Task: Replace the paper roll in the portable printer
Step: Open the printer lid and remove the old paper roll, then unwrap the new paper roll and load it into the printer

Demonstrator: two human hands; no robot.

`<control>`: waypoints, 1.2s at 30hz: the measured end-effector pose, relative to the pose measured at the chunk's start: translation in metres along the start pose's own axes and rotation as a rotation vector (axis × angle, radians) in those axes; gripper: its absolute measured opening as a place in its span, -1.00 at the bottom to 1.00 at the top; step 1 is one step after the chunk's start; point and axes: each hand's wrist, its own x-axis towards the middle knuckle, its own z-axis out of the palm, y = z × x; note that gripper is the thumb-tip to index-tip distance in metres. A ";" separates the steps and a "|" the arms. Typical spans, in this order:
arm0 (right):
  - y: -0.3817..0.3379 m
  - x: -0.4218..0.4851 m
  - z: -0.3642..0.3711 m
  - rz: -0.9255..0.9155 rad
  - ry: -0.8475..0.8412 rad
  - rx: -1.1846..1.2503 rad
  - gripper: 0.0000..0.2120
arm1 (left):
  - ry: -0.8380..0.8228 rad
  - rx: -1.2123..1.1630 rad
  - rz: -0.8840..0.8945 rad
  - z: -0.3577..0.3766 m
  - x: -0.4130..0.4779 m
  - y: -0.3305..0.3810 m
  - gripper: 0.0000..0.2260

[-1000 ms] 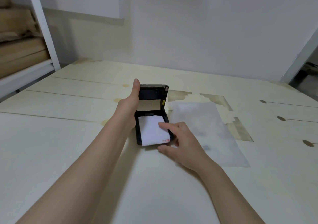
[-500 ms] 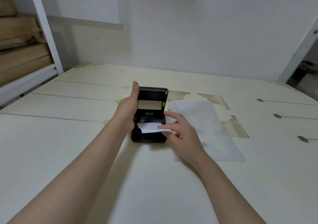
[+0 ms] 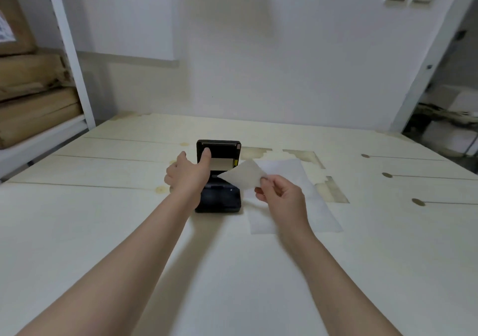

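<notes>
At the middle of the pale wooden table [image 3: 108,170], the left hand [image 3: 186,173] grips the raised lid of the portable printer [image 3: 218,198], thumb pressed on the lid's inner face. Just right of the printer, the right hand [image 3: 280,193] pinches a white paper slip [image 3: 243,176] held in the air above the open body. The printer is black, its lid standing upright, and a translucent sheet [image 3: 320,214] lies flat to its right.

Pale wall [image 3: 258,64]; stained cream table [image 3: 232,271]; shelf [image 3: 38,134] left.
</notes>
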 end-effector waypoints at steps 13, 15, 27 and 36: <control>0.024 -0.004 -0.116 0.081 0.339 -0.621 -0.66 | 0.053 0.318 0.418 0.069 -0.064 0.009 -0.32; 0.033 -0.005 -0.129 0.158 0.290 -0.714 -0.66 | -0.028 0.450 0.490 0.087 -0.074 0.007 -0.33; 0.055 -0.005 -0.146 0.081 0.185 -0.722 -0.58 | -0.586 0.708 0.892 0.123 -0.086 -0.031 -0.85; 0.045 0.000 -0.130 -0.101 0.176 -0.794 -0.91 | -0.551 0.705 0.840 0.109 -0.075 -0.022 -0.82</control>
